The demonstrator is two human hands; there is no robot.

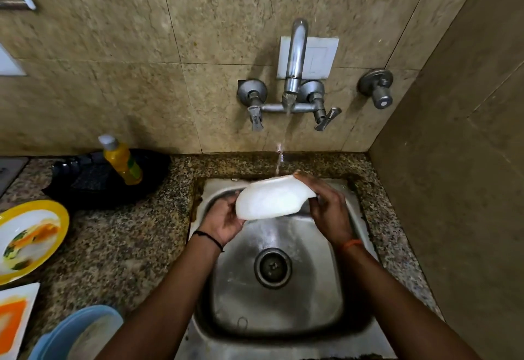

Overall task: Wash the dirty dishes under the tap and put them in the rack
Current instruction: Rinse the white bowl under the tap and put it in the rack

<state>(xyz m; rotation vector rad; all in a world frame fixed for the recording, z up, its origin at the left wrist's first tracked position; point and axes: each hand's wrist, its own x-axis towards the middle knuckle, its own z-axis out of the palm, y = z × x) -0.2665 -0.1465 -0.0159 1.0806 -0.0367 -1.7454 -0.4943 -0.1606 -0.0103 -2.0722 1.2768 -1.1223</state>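
White plate [273,199]: tilted over sink [334,288], underside showing, under tap [295,56] stream.
Left hand [224,219]: fingers grasping left rim.
Right hand [326,208]: fingers curled over right rim, tips hidden.
Rack: unclear.

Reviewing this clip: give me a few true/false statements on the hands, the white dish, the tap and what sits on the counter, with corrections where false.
1. Both hands hold the white dish over the sink. True: the left hand grips its left edge, the right hand its right side.
2. The tap is off. False: water runs from the spout down to the dish's rim.
3. The yellow bottle lies in the sink. False: it stands tilted on the black rack, left of the sink.
4. A yellow-rimmed plate with food residue sits on the counter at left. True.
5. The sink is filled with stacked dishes. False: its basin and drain show bare.
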